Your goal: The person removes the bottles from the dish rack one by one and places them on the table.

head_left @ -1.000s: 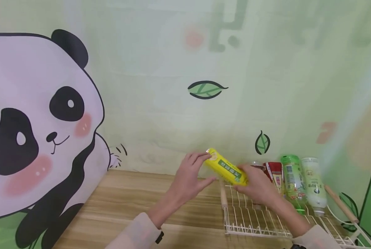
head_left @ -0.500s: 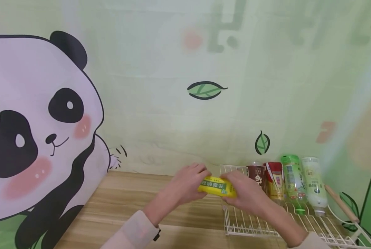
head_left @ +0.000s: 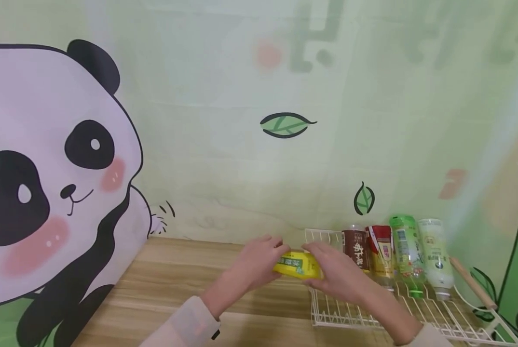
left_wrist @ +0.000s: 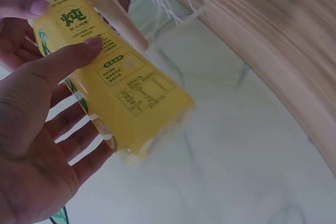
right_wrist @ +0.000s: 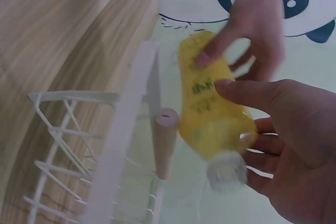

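Observation:
Between my two hands, above the wooden table (head_left: 168, 279), is a yellow drink bottle (head_left: 300, 265) with green printing, lying roughly sideways. My left hand (head_left: 256, 262) holds its left end; in the left wrist view the thumb presses the yellow label (left_wrist: 136, 90) while the fingers lie behind. My right hand (head_left: 339, 270) grips the other end, near the whitish, translucent cap (right_wrist: 227, 171) visible in the right wrist view. The bottle is held at the left edge of a white wire rack (head_left: 341, 315), apart from it.
On the rack lean a dark red-brown bottle (head_left: 355, 248), a red-and-yellow package (head_left: 381, 248), a green-capped clear bottle (head_left: 408, 255) and a whitish bottle (head_left: 436, 258), caps downward for the last two. Wooden handles (head_left: 473, 284) stick out from the rack. A panda-printed backdrop (head_left: 224, 168) hangs behind.
A second ago my right hand held the bottle higher and tilted, with my left hand spread at its end. Both hands have since lowered it, and the left has taken hold.

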The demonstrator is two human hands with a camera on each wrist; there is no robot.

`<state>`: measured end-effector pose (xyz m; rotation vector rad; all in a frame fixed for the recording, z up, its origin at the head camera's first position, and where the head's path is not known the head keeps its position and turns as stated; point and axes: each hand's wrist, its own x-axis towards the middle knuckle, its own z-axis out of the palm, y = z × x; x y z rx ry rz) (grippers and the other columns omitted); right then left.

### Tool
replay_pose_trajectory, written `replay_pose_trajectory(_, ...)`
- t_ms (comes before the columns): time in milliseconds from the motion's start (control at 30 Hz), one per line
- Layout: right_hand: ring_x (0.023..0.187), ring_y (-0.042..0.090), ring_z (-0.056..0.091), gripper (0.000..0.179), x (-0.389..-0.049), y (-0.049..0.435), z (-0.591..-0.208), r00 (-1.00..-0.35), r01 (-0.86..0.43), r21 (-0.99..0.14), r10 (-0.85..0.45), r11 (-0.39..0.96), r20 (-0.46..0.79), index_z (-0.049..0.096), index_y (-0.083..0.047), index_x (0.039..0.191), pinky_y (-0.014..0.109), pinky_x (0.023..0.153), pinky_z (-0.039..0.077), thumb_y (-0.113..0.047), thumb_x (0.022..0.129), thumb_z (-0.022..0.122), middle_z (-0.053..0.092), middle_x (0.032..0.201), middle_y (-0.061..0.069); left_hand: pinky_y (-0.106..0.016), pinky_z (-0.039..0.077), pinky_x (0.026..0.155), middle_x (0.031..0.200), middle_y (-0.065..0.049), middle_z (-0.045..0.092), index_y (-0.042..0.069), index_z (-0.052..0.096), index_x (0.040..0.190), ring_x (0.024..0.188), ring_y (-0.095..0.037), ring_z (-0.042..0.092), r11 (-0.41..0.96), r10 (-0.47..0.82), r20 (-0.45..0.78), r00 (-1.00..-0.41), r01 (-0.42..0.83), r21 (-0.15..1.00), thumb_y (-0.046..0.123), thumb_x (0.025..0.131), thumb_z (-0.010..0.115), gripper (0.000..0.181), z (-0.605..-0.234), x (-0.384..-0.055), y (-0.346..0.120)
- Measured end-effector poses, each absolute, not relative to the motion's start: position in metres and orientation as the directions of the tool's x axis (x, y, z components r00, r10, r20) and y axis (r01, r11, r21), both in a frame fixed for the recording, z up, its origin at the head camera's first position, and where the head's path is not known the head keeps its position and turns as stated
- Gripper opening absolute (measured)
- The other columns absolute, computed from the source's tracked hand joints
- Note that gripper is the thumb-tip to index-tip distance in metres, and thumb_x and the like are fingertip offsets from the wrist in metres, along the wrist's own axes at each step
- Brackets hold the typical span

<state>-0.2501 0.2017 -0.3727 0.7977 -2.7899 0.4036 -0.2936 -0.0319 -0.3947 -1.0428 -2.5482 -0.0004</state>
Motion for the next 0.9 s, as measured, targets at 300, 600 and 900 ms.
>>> replay_pose_trajectory(300,0.126,0.037,0.062,0.072,-0.253,0.234,-0.354,-0.835,-0.535,-0.360,-0.414,0.764,0.362,0.053,-0.005,0.151,0.060,0.104,0.053,-0.041,0.095,0.080,0.060,0.148,0.015,-0.038,0.061,0.091,0.117,-0.002,0.059,0.015,0.067,0.134,0.104,-0.019,0.061,0.765,0.522,0.347,-0.779,0.607,0.213,0.021,0.082,0.094,0.059,-0.409,-0.312,-0.094)
replay_pose_trajectory(600,0.128,0.050,0.059,0.072,-0.269,0.272,-0.368,-0.920,-0.305,-0.550,-0.091,0.777,0.382,0.050,0.005,0.150,0.062,0.103,0.054,-0.044,0.101,0.073,0.058,0.143,0.029,-0.055,0.057,0.101,0.133,-0.009,0.065,0.011,0.061,0.142,0.120,-0.031,0.064,0.663,0.231,0.357,-0.905,0.415,0.624,0.024,0.087,0.090,0.064,-0.432,-0.331,-0.180)
replay_pose_trajectory(900,0.125,0.056,0.057,0.084,-0.289,0.300,-0.408,-0.958,-0.075,-0.531,0.088,0.844,0.274,0.043,0.017,0.148,0.067,0.101,0.051,-0.044,0.100,0.074,0.054,0.141,0.040,-0.059,0.050,0.110,0.145,-0.025,0.056,0.003,0.048,0.151,0.134,-0.044,0.054,0.559,-0.074,0.284,-0.956,0.196,0.805,0.027,0.094,0.083,0.070,-0.465,-0.342,-0.247)
